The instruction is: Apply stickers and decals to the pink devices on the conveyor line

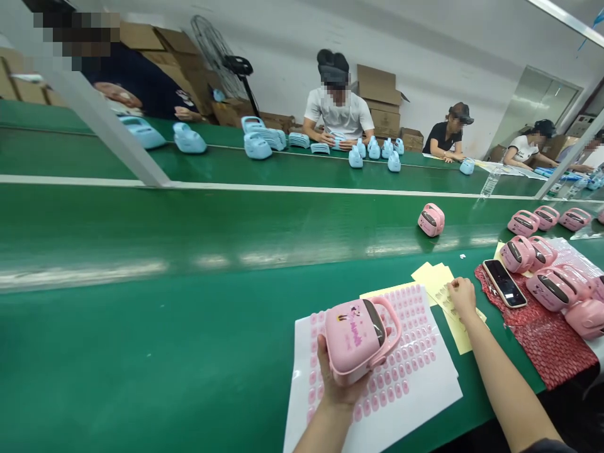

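My left hand (341, 385) is wrapped round a pink box-shaped device (352, 336) with a carrying handle, a dark panel and a printed cartoon figure. It is held tilted over a white sheet (415, 390) carrying rows of small pink oval stickers (394, 394). To the right, my right hand (463, 298) has its fingers pinched together at a yellow sheet (458, 333) bearing small clear stickers. Whatever lies between those fingertips is too small to make out.
Several pink devices (550, 288) stand at right by red bubble wrap (561, 340) and a phone (504, 283). One more pink device (431, 220) sits on the green conveyor belt (283, 226). Across it, co-workers (337, 113) sit behind light-blue parts (257, 146). A white post (104, 107) rises at left.
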A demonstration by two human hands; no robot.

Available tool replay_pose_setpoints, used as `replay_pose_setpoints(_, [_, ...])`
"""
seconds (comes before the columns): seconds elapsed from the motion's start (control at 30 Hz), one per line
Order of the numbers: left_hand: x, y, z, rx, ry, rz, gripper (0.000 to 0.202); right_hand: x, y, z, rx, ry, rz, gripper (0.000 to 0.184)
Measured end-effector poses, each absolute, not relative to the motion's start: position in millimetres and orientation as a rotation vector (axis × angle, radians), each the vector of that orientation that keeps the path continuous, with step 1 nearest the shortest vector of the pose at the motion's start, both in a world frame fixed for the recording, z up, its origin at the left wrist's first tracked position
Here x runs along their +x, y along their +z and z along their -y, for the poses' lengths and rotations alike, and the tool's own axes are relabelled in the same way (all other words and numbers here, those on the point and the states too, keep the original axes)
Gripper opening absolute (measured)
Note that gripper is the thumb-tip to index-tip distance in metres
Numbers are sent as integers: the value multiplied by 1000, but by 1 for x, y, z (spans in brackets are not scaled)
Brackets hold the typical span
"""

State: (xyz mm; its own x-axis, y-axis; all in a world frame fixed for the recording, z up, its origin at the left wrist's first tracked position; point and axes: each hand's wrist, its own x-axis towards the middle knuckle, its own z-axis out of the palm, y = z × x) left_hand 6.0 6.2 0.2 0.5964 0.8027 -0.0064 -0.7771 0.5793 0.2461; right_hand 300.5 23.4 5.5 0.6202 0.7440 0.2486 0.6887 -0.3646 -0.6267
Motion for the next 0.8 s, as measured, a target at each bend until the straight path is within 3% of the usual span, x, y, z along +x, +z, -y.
replay_pose_setpoints(0.2, [10, 3, -6, 245, 903, -53, 70, 288, -1, -14, -2112, -45, 1190, 17])
replay_pose_setpoints(0.37, [10, 1, -10, 238, 915, -43, 66, 248, 6, -31, -1733, 59, 1651, 30])
replay_pose_setpoints(0.6, [11, -1, -10, 153, 1071, -138, 67, 231, 21, -34, -1709, 188, 1561, 13])
replay_pose_setpoints(0.67, [12, -3, -10, 138, 1085, -140, 68, 219, 28, -23, -1646, 300, 1364, 10])
replay_pose_setpoints(0.8, [16, -3, -8, 134, 1134, -126, 67, 171, 47, 4, -1278, 907, 1000, 20])
